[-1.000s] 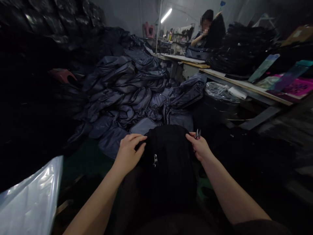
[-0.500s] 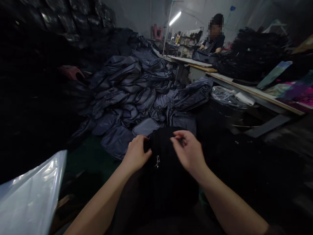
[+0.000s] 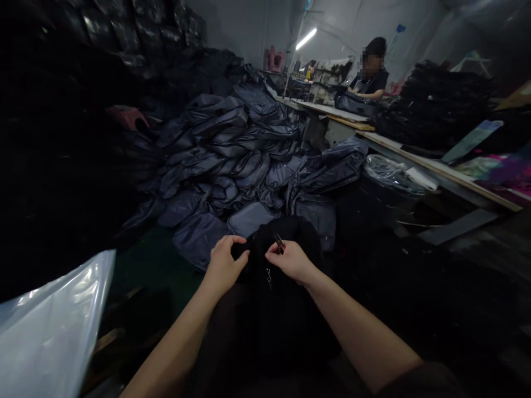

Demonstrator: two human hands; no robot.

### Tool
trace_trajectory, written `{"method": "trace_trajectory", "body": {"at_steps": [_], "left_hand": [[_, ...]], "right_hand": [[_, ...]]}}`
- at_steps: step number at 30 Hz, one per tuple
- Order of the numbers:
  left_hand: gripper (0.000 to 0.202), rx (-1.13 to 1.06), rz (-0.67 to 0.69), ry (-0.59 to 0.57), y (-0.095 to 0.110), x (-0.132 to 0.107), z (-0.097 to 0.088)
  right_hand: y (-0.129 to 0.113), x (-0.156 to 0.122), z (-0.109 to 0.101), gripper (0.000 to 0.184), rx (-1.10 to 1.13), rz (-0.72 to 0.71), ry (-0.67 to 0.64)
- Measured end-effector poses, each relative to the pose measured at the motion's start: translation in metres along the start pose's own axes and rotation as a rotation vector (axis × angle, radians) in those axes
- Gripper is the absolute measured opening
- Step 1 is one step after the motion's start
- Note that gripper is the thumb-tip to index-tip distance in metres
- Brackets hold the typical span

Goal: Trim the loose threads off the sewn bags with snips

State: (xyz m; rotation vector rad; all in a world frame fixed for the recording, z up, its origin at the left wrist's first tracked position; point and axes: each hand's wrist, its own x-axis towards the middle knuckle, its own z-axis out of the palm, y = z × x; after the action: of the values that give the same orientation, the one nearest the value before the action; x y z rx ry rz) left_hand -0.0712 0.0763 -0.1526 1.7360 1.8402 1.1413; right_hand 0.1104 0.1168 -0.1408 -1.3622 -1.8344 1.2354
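Left hand point(image 3: 224, 262) is curled tight, pinching the top edge of a black zippered bag point(image 3: 288, 235) right in front of the person, while the right hand point(image 3: 290, 261) grips small thread snips point(image 3: 279, 243) just above it

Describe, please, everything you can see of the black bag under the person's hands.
The black bag looks like soft, dark fabric, and darkness hides most of its detail. A small metal zipper pull hangs on its front. The left hand grips its top edge, while the right hand, holding thread snips, rests against it.
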Motion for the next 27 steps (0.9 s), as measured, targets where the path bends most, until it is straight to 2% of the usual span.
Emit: {"method": "trace_trajectory", "body": {"at_steps": [2, 6, 14, 19, 23, 27], "left_hand": [[0.017, 0.169, 0.086, 0.062, 0.008, -0.003, -0.003], [0.018, 0.239, 0.223, -0.050, 0.027, -0.014, -0.006], [0.025, 0.473, 0.193, -0.045, 0.039, -0.020, 0.006], [0.025, 0.608, 0.180, -0.087, 0.045, -0.017, 0.010], [0.019, 0.543, 0.173, -0.057, 0.044, -0.009, 0.013], [0.008, 0.244, 0.083, -0.042, 0.036, 0.002, 0.011]], "right_hand": [[0.001, 0.002, 0.002, 0.011, 0.034, -0.001, -0.008], [0.002, 0.003, 0.005, 0.011, 0.076, 0.004, -0.019], [0.005, 0.004, 0.005, 0.008, 0.126, 0.011, -0.042], [0.007, 0.001, 0.007, 0.010, 0.168, 0.028, -0.044], [0.007, -0.001, 0.005, 0.012, 0.196, 0.034, -0.013], [0.002, -0.006, -0.001, 0.014, 0.226, 0.014, 0.014]]}}
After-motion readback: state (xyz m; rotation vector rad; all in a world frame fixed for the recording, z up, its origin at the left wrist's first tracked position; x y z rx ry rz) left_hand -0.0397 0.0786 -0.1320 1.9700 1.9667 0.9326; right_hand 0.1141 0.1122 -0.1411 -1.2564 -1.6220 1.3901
